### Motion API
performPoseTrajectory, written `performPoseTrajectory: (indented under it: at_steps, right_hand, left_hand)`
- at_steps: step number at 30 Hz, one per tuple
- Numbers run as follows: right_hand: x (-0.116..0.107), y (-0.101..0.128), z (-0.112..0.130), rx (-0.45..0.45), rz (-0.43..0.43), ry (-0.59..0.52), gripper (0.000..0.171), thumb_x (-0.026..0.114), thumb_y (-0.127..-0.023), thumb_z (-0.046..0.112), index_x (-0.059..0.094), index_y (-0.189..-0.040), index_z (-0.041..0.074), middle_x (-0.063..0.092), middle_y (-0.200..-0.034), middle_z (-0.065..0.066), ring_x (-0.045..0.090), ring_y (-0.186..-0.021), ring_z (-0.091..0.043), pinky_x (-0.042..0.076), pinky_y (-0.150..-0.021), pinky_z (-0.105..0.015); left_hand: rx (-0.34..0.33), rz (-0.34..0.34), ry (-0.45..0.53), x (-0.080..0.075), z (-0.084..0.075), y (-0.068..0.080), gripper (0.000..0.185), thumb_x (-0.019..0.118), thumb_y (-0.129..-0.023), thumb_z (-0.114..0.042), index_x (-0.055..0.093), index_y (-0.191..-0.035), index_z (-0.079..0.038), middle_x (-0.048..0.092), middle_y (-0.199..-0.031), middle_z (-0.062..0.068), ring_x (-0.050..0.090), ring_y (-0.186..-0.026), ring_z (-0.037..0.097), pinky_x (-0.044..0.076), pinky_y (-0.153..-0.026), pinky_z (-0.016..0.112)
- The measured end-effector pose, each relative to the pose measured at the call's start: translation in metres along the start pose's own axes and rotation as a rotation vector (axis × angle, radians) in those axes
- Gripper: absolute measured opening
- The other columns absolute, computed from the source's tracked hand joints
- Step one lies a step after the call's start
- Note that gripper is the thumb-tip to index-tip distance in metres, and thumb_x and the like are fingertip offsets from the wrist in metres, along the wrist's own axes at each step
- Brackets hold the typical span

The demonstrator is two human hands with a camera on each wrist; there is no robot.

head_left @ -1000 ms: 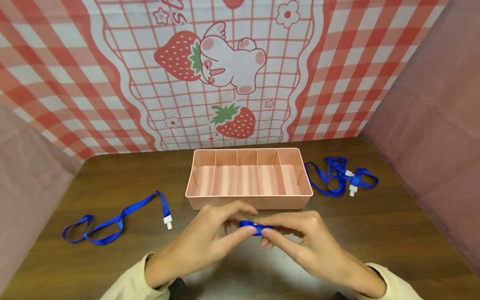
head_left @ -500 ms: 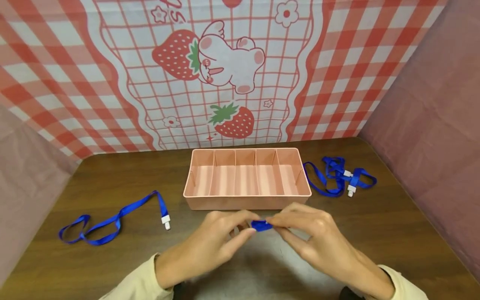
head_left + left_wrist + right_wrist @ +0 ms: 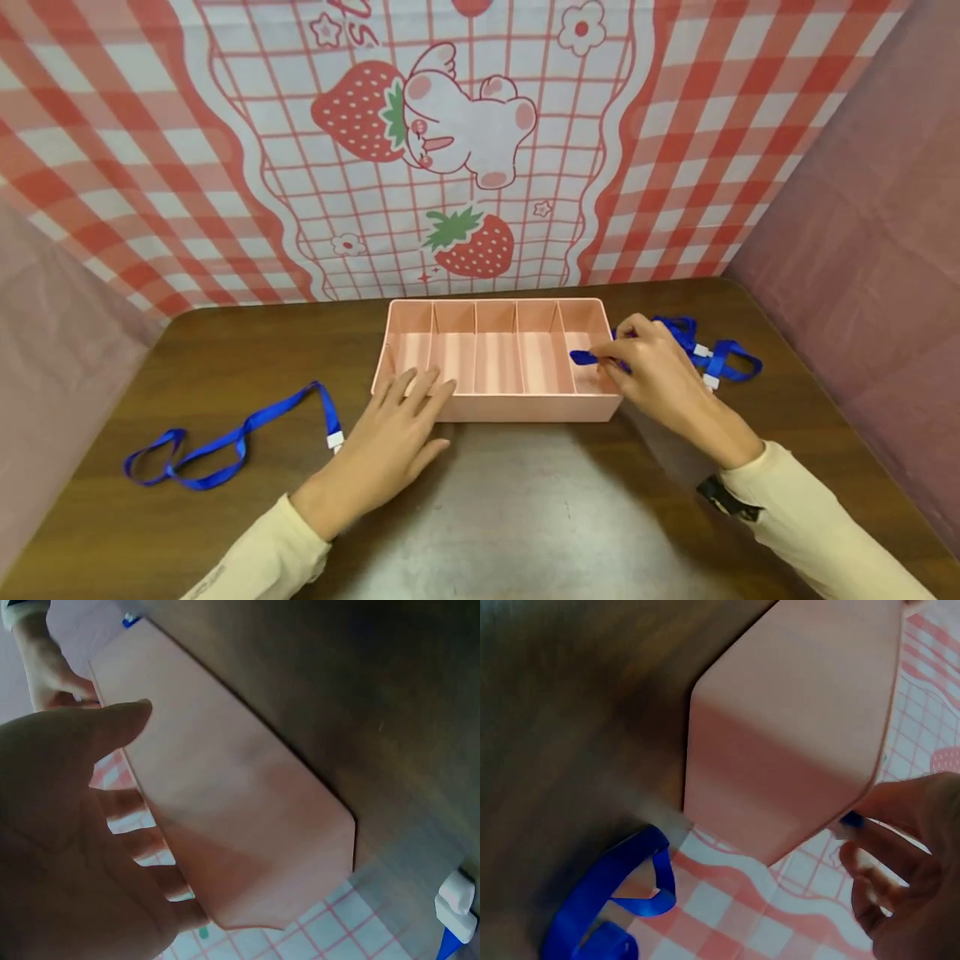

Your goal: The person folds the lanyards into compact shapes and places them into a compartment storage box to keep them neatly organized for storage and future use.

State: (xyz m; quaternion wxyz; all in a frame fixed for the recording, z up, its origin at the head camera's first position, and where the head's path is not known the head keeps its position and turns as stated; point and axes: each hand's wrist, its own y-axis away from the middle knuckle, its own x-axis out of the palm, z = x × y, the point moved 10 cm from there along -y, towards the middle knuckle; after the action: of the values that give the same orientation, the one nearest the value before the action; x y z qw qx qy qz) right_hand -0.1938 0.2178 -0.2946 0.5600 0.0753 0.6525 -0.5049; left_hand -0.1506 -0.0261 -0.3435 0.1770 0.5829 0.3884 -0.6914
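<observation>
A pink divided tray [image 3: 495, 407] stands mid-table. My right hand [image 3: 637, 360] pinches a folded blue lanyard [image 3: 587, 357] over the tray's rightmost compartment; in the right wrist view only a blue tip [image 3: 850, 820] shows between the fingers [image 3: 900, 817] above the tray wall [image 3: 795, 727]. My left hand [image 3: 405, 408] rests with straight fingers on the tray's front left rim, holding nothing. The left wrist view shows those fingers [image 3: 131, 720] against the tray's outer wall [image 3: 225, 802].
A loose blue lanyard [image 3: 225, 442] with a white clip lies on the brown table at the left. More blue lanyards [image 3: 712, 354] lie tangled right of the tray, one visible as a loop [image 3: 615, 900]. A strawberry-print cloth hangs behind; mauve panels close both sides.
Both hands held the folded lanyard together in front of the tray. The right hand has carried it up over the rightmost compartment; the left hand let go and moved to the tray's front left rim.
</observation>
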Motion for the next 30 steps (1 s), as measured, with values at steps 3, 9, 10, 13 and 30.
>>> performPoseTrajectory:
  at_steps: [3, 9, 10, 13, 30]
  right_hand:
    - [0.019, -0.007, 0.003, -0.053, 0.112, 0.054, 0.015, 0.075, -0.072, -0.001, 0.077, -0.081, 0.010, 0.062, -0.074, -0.003, 0.055, -0.079, -0.023, 0.039, -0.071, -0.043]
    - [0.047, -0.021, 0.003, -0.099, 0.292, 0.066, 0.023, 0.073, -0.067, -0.004, 0.061, -0.068, 0.016, 0.055, -0.064, 0.006, 0.053, -0.065, -0.015, 0.044, -0.079, -0.046]
    - [0.051, -0.023, 0.002, -0.104, 0.327, 0.056, 0.026, 0.072, -0.067, -0.005, 0.058, -0.065, 0.017, 0.052, -0.061, 0.008, 0.050, -0.061, -0.012, 0.044, -0.076, -0.044]
    - [0.062, -0.024, 0.001, -0.102, 0.445, 0.020, 0.033, 0.070, -0.067, -0.006, 0.056, -0.057, 0.022, 0.046, -0.054, 0.016, 0.045, -0.056, -0.006, 0.044, -0.071, -0.040]
    - [0.009, -0.009, 0.053, -0.093, 0.362, 0.077, 0.010, 0.066, -0.082, -0.008, 0.066, -0.083, 0.002, 0.064, -0.116, -0.031, 0.057, -0.118, -0.048, 0.047, -0.097, -0.058]
  left_hand:
    - [-0.005, 0.029, -0.044, 0.007, -0.006, 0.003, 0.075, 0.077, -0.087, -0.038, 0.043, -0.146, -0.007, 0.045, -0.146, 0.018, 0.044, -0.129, 0.045, 0.037, -0.107, 0.056]
    - [-0.017, 0.046, -0.125, 0.011, -0.017, 0.005, 0.085, 0.080, -0.082, -0.040, 0.038, -0.148, -0.006, 0.042, -0.147, 0.019, 0.040, -0.131, 0.047, 0.037, -0.104, 0.061]
    - [-0.024, 0.048, -0.139, 0.011, -0.018, 0.005, 0.086, 0.080, -0.081, -0.041, 0.038, -0.148, -0.006, 0.041, -0.147, 0.019, 0.040, -0.131, 0.047, 0.037, -0.104, 0.061]
    - [-0.052, 0.050, -0.178, 0.013, -0.017, 0.007, 0.087, 0.082, -0.080, -0.039, 0.038, -0.148, -0.008, 0.042, -0.147, 0.018, 0.040, -0.132, 0.046, 0.037, -0.105, 0.061]
    - [-0.064, -0.042, -0.005, -0.013, -0.011, 0.009, 0.080, 0.083, -0.080, -0.023, 0.041, -0.147, -0.009, 0.033, -0.154, 0.019, 0.037, -0.136, 0.043, 0.041, -0.102, 0.059]
